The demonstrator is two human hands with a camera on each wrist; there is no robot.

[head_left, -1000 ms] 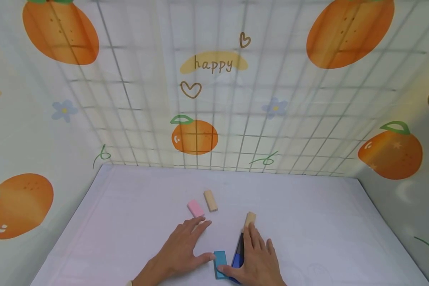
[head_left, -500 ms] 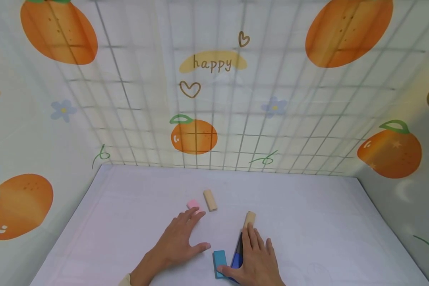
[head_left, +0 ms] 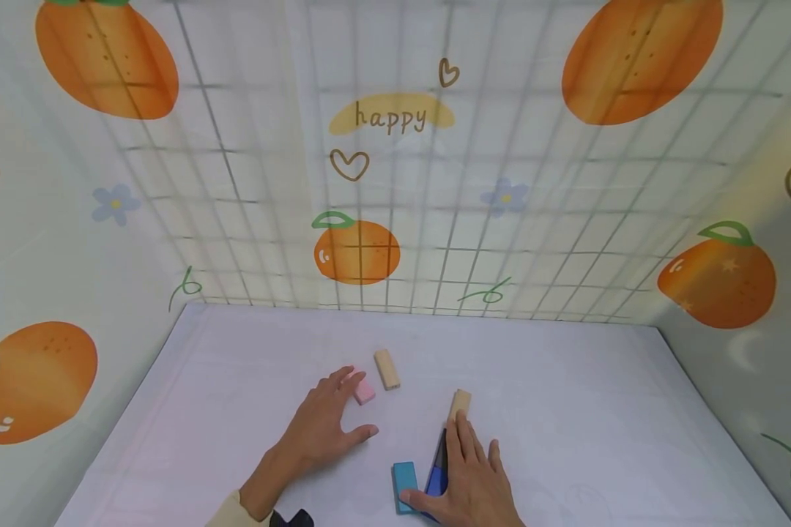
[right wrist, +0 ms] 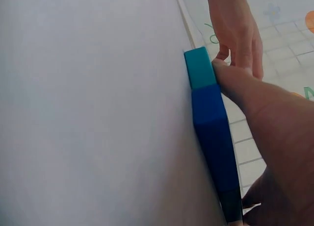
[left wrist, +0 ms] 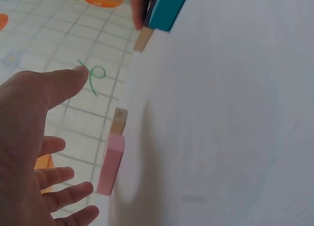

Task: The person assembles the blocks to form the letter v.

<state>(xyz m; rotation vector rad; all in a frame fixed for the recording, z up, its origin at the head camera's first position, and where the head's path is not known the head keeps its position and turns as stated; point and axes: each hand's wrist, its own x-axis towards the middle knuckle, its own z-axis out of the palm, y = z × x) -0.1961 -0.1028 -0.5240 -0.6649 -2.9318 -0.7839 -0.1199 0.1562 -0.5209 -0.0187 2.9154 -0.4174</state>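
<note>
My left hand is held with its fingers spread and thumb apart, holding nothing. Its fingertips are over a pink block, partly covering it in the head view; the left wrist view shows a gap between the hand and that block. My right hand lies low with fingers nearly straight, along a long blue-and-black object that it partly hides. Its thumb touches a teal block, and its fingertips meet a wooden block. Another wooden block lies right of the pink one.
The white tabletop ends at a back wall of printed cloth over a wire grid. Printed cloth sides stand at left and right. A black device is on my left wrist, beside a cream sleeve.
My left hand has moved left and away from the teal block, its fingertips passing over the pink block. More of the left sleeve shows. The right hand and the blocks stay in place.
</note>
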